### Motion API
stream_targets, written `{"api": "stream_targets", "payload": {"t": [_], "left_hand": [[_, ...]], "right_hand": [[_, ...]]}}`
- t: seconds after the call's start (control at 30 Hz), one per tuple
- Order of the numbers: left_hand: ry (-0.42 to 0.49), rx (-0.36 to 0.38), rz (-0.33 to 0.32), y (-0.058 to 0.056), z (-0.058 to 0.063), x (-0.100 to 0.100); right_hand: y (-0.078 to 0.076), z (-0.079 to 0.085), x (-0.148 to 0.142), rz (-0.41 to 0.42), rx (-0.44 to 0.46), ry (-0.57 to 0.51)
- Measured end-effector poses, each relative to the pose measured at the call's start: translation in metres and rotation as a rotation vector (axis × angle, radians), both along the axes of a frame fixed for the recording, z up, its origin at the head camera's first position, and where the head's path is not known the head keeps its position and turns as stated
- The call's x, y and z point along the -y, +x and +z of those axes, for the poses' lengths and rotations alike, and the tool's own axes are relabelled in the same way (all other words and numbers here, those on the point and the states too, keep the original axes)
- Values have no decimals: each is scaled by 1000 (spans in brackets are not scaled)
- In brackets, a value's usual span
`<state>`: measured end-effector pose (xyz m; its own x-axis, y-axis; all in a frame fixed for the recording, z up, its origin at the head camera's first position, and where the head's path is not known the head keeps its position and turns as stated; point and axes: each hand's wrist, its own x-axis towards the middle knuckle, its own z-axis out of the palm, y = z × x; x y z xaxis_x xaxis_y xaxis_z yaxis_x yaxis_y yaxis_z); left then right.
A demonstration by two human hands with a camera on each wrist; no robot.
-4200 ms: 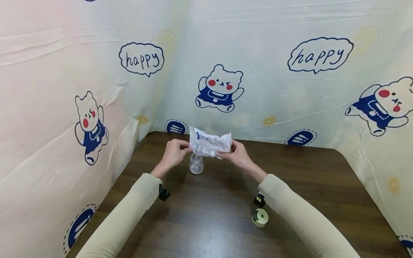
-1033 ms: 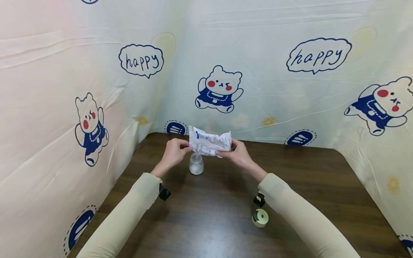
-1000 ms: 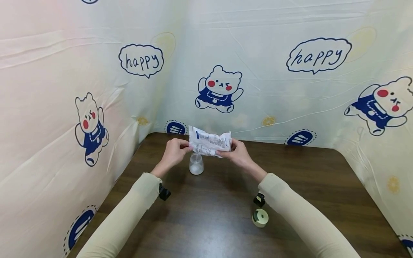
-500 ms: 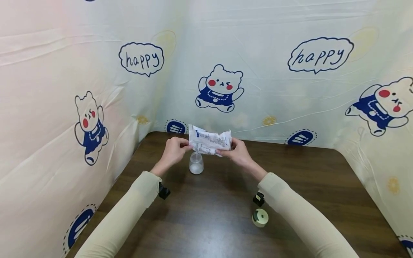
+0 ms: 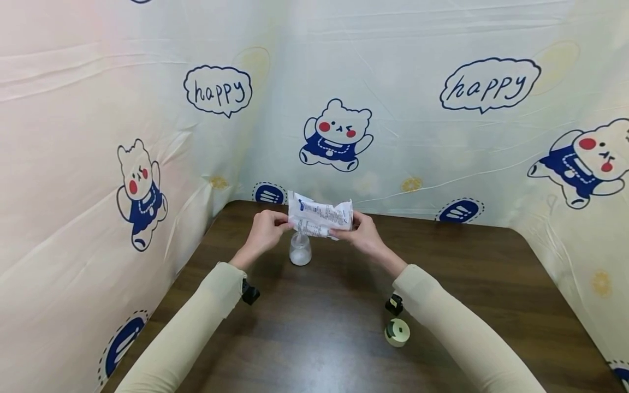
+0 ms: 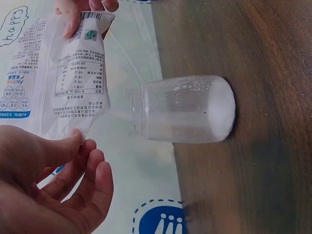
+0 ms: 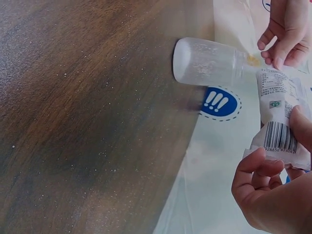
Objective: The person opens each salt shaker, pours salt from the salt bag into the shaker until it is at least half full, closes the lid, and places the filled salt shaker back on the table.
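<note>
1. L hand (image 5: 265,229) pinching corner of packet (image 5: 321,214); R hand (image 5: 361,234) gripping far end. Over-squeeze poss. → surge.
2. Packet tilted just above mouth of jar (image 5: 300,254), white pwdr (image 6: 222,111) streaming in; drift cld spill it.
3. Jar upright on bench (image 5: 314,338), unheld; bump might tip it.

Dark wooden table (image 5: 467,251), bear-printed backdrop (image 5: 408,131), apparently cloth

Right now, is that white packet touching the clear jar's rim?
Apart. The left wrist view shows a gap between the white packet and the rim of the clear jar, with white powder streaming across it.
</note>
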<state>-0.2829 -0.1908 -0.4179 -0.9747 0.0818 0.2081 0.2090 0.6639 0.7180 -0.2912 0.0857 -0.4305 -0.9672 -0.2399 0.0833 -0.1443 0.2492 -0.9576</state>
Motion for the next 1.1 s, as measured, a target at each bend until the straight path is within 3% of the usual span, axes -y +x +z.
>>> {"api": "stream_targets", "payload": {"t": [0.8, 1.1], "left_hand": [[-5, -34, -20, -5, 2, -1], [1, -9, -12, -2, 3, 0]], "right_hand": [[-2, 2, -4, 3, -14, -15], [0, 5, -1, 5, -5, -11]]}}
